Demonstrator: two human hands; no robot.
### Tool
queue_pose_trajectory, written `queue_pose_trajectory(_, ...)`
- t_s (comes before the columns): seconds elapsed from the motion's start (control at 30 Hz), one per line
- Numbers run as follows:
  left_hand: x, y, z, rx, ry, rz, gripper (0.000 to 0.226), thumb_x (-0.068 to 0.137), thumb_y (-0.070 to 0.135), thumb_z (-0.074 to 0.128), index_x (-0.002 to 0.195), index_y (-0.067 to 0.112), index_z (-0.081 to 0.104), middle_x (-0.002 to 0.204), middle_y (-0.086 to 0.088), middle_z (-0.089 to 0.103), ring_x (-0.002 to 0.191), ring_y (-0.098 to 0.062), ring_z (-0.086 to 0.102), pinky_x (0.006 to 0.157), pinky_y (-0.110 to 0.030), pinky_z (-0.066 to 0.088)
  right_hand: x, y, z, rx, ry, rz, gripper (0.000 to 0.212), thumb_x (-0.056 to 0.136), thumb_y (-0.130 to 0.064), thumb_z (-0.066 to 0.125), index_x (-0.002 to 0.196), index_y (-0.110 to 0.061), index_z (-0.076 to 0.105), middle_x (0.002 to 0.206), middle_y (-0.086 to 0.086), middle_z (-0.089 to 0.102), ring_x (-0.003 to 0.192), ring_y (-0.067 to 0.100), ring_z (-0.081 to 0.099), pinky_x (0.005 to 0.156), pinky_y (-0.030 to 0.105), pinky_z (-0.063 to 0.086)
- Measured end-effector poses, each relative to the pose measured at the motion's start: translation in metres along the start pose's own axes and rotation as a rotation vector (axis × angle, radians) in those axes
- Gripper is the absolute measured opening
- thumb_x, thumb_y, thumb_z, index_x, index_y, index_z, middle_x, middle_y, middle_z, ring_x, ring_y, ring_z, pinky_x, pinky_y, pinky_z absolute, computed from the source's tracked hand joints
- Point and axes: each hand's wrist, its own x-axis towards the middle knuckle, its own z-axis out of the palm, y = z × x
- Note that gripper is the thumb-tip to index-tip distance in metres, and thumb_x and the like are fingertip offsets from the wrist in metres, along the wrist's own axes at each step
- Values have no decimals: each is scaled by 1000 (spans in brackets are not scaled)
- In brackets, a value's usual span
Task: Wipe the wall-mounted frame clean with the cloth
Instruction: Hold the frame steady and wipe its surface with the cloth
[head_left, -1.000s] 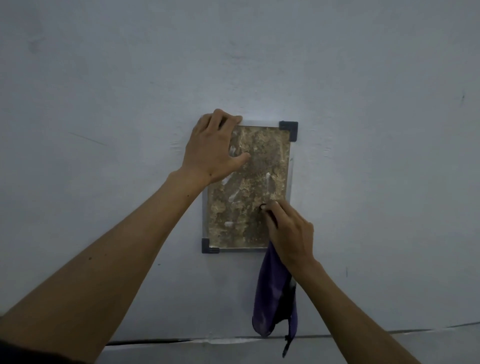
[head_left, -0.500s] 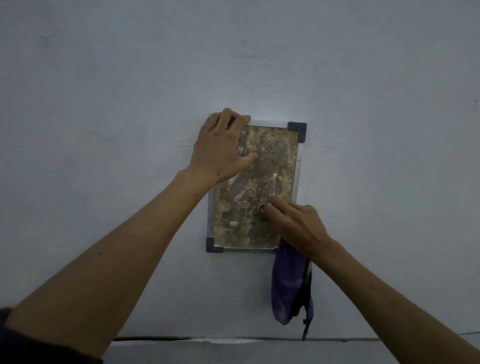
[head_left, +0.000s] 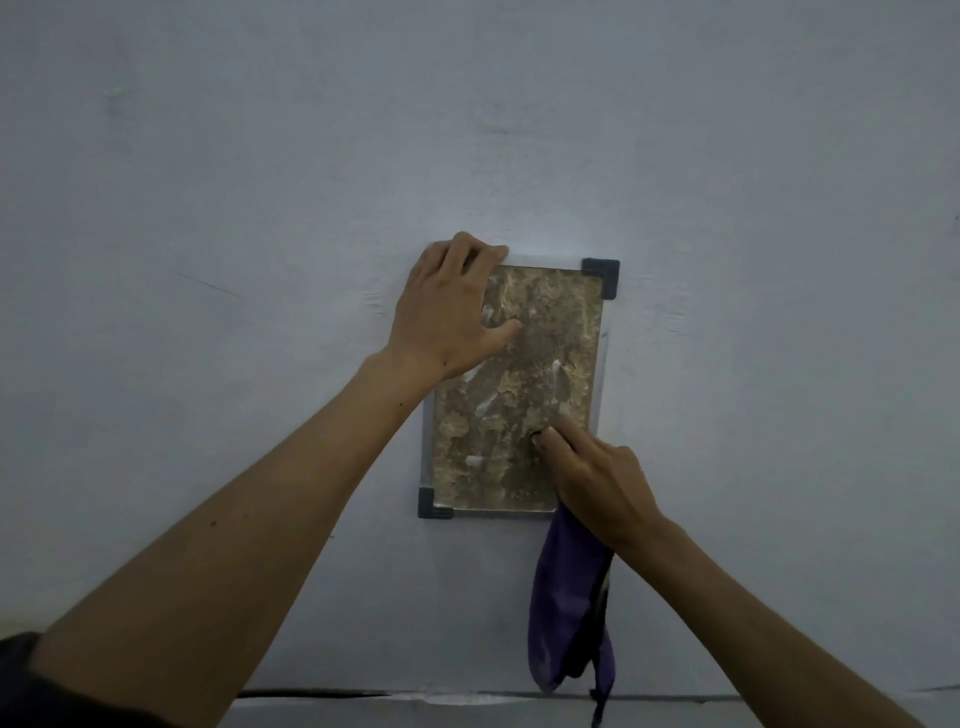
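The fingers of the right hand (head_left: 597, 483) are curled around the purple cloth (head_left: 569, 608), and the tips of the extended fingers (head_left: 558, 439) press on the lower right part of the frame's panel; a small dark bit shows at the fingertip, and I cannot tell if it is cloth. Most of the cloth hangs down loose from under this hand, below the bottom edge of the frame, with a dark strip along its right side and a thin dark end at the bottom. The fingers of the left hand (head_left: 447, 317) are bent over the top left corner of the frame (head_left: 519, 389), their tips on the top edge, while the thumb (head_left: 501, 332) lies flat on the panel, so this hand grips the corner and holds the frame against the wall (head_left: 260, 208). The frame is mounted upright on the pale wall, a tall rectangle with thin light rails and dark corner pieces; 2 of these are visible, at the top right corner (head_left: 601, 275) and the bottom left corner (head_left: 432, 503). The panel inside is covered with brown, mottled dirt and a few pale streaks. Both forearms are bare, and a dark sleeve (head_left: 31, 675) shows on the left arm. Below the cloth, a dark line (head_left: 311, 692) runs along the bottom edge of the wall.
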Motion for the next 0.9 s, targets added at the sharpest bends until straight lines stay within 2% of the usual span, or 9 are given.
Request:
queue_pose_trajectory(0.07, 0, -1, 1, 4, 8, 1, 74, 80, 56, 65, 142, 18, 47, 131, -3, 46, 125, -25, 43, 109, -38, 40, 7, 5, -7, 48, 71, 152, 5, 99, -15, 66, 98, -13, 61, 95, -2, 60, 60, 12, 53, 44, 27, 46)
queue_pose_trajectory(0.13, 0, -1, 2, 11, 15, -1, 74, 80, 56, 66, 141, 18, 47, 131, -3, 46, 125, -25, 43, 109, -38, 40, 12, 5, -9, 65, 112, 257, 6, 101, -16, 62, 97, -12, 61, 94, -2, 59, 60, 13, 52, 44, 27, 46)
queue_pose_trajectory(0.3, 0, 0, 2, 12, 10, -5, 75, 80, 57, 65, 141, 19, 47, 130, -3, 46, 124, -25, 43, 108, -38, 41, 2, 2, -4, -19, -35, 2, 11, 94, -8, 68, 100, -12, 59, 98, 2, 60, 59, 17, 55, 44, 25, 44)
queue_pose_trajectory(0.43, 0, 1, 1, 15, 10, -3, 74, 80, 56, 65, 141, 19, 48, 130, -4, 46, 124, -26, 43, 107, -38, 41, 7, -2, -5, -4, -1, 133, 7, 98, -11, 65, 96, -14, 60, 93, -2, 57, 59, 13, 49, 43, 29, 46)
queue_pose_trajectory(0.5, 0, 0, 1, 12, 13, -5, 74, 80, 56, 65, 140, 18, 48, 129, -4, 46, 123, -26, 43, 107, -39, 41, 3, -10, 1, 2, -33, 66, 11, 95, -8, 67, 96, -14, 58, 92, -2, 56, 60, 12, 48, 42, 27, 44)
queue_pose_trajectory(0.57, 0, 1, 1, 8, 14, -7, 74, 80, 56, 66, 141, 18, 48, 130, -4, 46, 124, -26, 43, 108, -39, 41, -1, -12, 2, -21, -85, -57, 14, 92, -7, 70, 99, -14, 60, 94, -1, 60, 65, 14, 54, 43, 26, 44)
queue_pose_trajectory(0.7, 0, 0, 0, 9, 7, -2, 74, 80, 56, 66, 141, 18, 48, 130, -4, 47, 124, -26, 43, 108, -39, 41, 0, -10, 0, -1, -12, 121, 5, 97, -14, 66, 98, -16, 62, 95, -4, 61, 64, 13, 55, 42, 26, 41)
queue_pose_trajectory(0.83, 0, 0, 1, 11, 5, 2, 75, 80, 56, 67, 141, 18, 48, 131, -4, 47, 124, -26, 43, 108, -39, 41, -13, -18, 9, -42, -84, -68, 16, 89, -6, 73, 99, -13, 63, 92, -1, 60, 66, 14, 56, 41, 26, 41)
queue_pose_trajectory(0.9, 0, 0, 2, 9, 12, 2, 75, 80, 56, 68, 141, 18, 48, 130, -3, 47, 124, -25, 43, 108, -38, 41, -11, -14, 6, -44, -36, 17, 13, 91, -9, 72, 97, -15, 63, 90, -2, 60, 63, 12, 52, 41, 24, 37)
